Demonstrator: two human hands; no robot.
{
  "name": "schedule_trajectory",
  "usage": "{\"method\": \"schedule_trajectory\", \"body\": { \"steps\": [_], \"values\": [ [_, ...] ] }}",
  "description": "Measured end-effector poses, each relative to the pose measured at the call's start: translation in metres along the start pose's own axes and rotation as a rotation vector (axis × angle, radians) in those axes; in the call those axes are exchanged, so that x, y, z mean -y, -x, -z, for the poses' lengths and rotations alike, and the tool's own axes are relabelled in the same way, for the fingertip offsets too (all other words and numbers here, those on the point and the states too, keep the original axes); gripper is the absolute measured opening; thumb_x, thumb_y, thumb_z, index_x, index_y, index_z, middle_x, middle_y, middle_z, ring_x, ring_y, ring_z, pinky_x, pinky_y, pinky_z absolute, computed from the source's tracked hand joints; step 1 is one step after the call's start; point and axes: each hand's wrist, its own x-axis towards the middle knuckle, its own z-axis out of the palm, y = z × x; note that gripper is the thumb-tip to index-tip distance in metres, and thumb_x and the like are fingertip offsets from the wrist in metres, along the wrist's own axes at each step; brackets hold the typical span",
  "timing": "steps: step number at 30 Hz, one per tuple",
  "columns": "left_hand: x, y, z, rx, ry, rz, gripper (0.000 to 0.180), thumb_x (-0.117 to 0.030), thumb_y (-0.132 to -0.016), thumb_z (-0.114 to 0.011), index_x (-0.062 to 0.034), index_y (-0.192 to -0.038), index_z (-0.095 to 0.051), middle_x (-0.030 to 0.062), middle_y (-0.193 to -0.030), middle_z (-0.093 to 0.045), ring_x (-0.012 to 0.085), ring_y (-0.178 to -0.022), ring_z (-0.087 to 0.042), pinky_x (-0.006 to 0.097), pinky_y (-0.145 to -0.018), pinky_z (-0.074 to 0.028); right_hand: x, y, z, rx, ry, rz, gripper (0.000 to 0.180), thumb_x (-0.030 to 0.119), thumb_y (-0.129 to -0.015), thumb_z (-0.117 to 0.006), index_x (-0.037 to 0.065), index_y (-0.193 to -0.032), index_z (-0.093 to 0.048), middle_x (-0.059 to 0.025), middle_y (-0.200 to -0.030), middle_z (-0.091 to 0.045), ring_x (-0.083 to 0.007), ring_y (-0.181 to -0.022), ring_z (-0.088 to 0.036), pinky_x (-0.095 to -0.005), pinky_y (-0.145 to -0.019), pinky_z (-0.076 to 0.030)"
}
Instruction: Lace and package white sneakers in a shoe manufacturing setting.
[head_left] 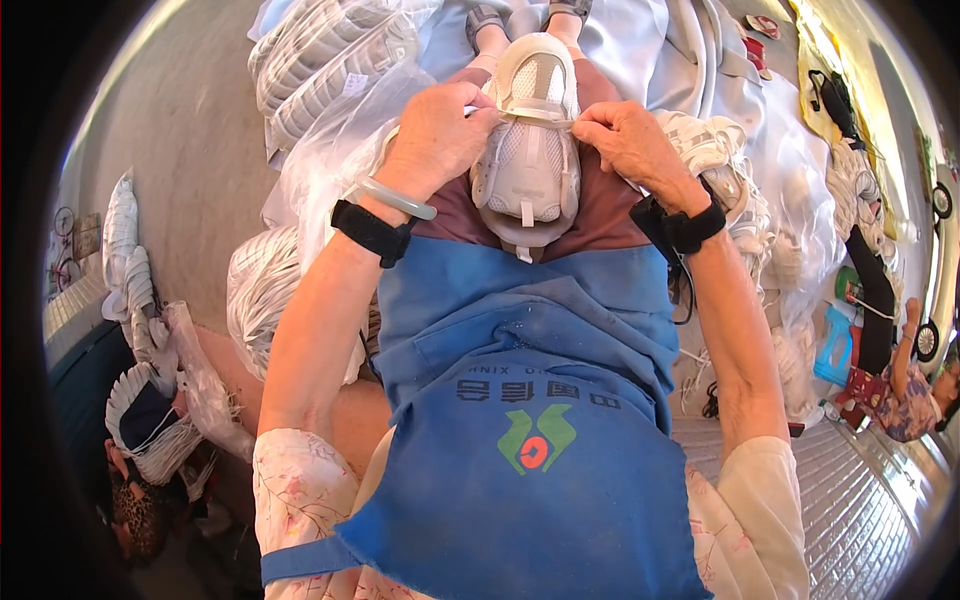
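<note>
While both hands work, left hand (pixel 437 135), right hand (pixel 628 140), one white shoe (pixel 528 150), perhaps lacing

The fingertips of the left hand (pixel 437 135) curl under against the pale shoe (pixel 530 150), so what they pinch there cannot be told; the right hand (pixel 628 140) likewise folds its fingertips out of sight at the shoe's edge. The shoe's sole and far side are hidden against the lap. At 12 o'clock two feet in sandals (pixel 525 15) are cut off by the rim. At 11 o'clock the clear plastic bags (pixel 320 60) blur their white contents. At 3 o'clock another person (pixel 905 385) is cropped by the rim and too small to read. At 8 o'clock a dark bundle (pixel 150 420) sits in shadow, its kind unclear.
</note>
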Motion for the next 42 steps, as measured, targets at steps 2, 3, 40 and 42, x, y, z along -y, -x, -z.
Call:
{"method": "schedule_trajectory", "body": {
  "steps": [2,3,40,42],
  "values": [
    [-0.006,0.000,-0.004,-0.125,-0.244,-0.270,0.018,-0.020,-0.085,-0.064,-0.0027,-0.088,-0.068,0.0135,-0.075,-0.067,0.0250,-0.068,-0.065,0.034,-0.064,-0.052,-0.009,0.000,-0.003,-0.068,0.059,0.099,0.023,0.021,-0.084,-0.057,0.000,-0.084,-0.067,-0.0181,-0.065,-0.063,-0.0303,-0.060,-0.058,-0.0364,-0.062,-0.048],
    [-0.009,0.001,-0.005,-0.125,-0.245,-0.267,0.018,-0.020,-0.085,-0.064,-0.0027,-0.088,-0.068,0.0135,-0.075,-0.067,0.0250,-0.068,-0.065,0.034,-0.064,-0.052,-0.012,-0.001,-0.005,-0.131,0.116,0.203,0.023,0.021,-0.084,-0.057,0.001,-0.083,-0.067,-0.0174,-0.066,-0.063,-0.0293,-0.060,-0.059,-0.0353,-0.062,-0.048],
    [-0.002,0.052,-0.071,-0.280,0.106,-0.299,0.050,-0.007,-0.081,-0.065,-0.0002,-0.123,-0.039,0.0251,-0.121,-0.050,0.0414,-0.111,-0.051,0.045,-0.092,-0.043,-0.017,0.027,-0.057,-0.467,0.349,0.482,0.015,0.005,-0.079,-0.055,-0.003,-0.092,-0.055,-0.0207,-0.092,-0.054,-0.0395,-0.084,-0.058,-0.0455,-0.074,-0.048],
    [-0.001,0.052,-0.074,-0.307,0.088,-0.308,0.051,-0.005,-0.080,-0.065,-0.0003,-0.123,-0.039,0.0248,-0.123,-0.049,0.0415,-0.114,-0.050,0.044,-0.094,-0.042,-0.019,0.029,-0.053,-0.439,0.298,0.534,0.016,0.004,-0.079,-0.054,-0.003,-0.093,-0.056,-0.0209,-0.093,-0.055,-0.0398,-0.085,-0.057,-0.0464,-0.075,-0.047]
  ]
}}
